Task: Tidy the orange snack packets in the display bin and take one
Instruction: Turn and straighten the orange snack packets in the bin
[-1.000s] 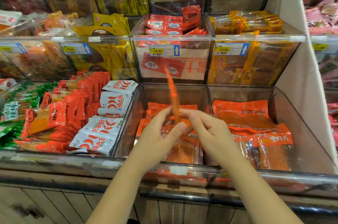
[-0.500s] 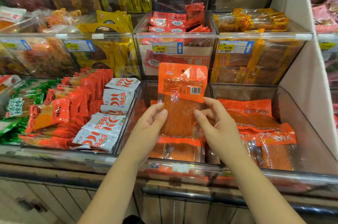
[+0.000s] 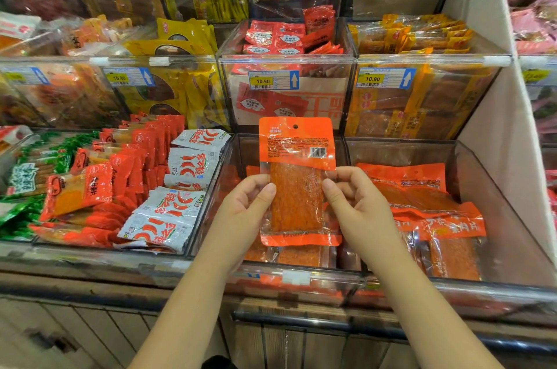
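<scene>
Both hands have it now: left hand (image 3: 247, 200) and right hand (image 3: 355, 200) pinch the side edges of the orange packet (image 3: 297, 181), held upright above the display bin (image 3: 301, 276), long axis vertical, squarely between them, neither hand nearer.

An orange snack packet (image 3: 297, 178) is held upright above the clear display bin (image 3: 301, 276), pinched at its side edges by the left hand (image 3: 247, 206) and right hand (image 3: 357, 206).
</scene>
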